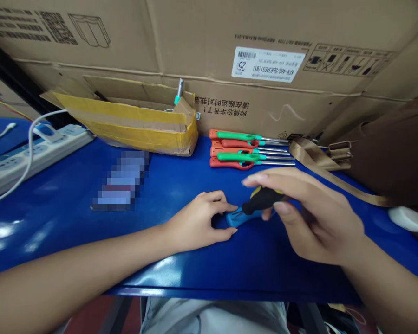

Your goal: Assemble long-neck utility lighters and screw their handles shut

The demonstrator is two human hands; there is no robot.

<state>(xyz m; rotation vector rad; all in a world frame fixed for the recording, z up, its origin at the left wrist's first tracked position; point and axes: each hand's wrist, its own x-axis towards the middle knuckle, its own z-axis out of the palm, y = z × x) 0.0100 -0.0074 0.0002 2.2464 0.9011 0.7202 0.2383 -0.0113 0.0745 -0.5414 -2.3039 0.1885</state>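
Note:
My left hand (198,222) rests on the blue table, thumb and forefinger gripping the end of a blue lighter (235,220) that lies flat. A short screwdriver (263,198) with a black and yellow handle is held in the fingers of my right hand (323,218), its shaft slanting down over the lighter's left end. Whether its tip touches the casing I cannot tell. The lighter's right part is hidden behind the screwdriver and my right hand. Just behind lies a stack of several long-necked lighters (235,157) with red, orange and green handles, necks toward the right.
A yellow-edged open carton (125,120) stands at the back left, a lighter neck (180,88) sticking out. A blurred phone (121,178) lies before it. At far left is a power strip (31,155). A large cardboard box (202,41) walls the back. A brown strap (337,178) and white object (408,219) lie right.

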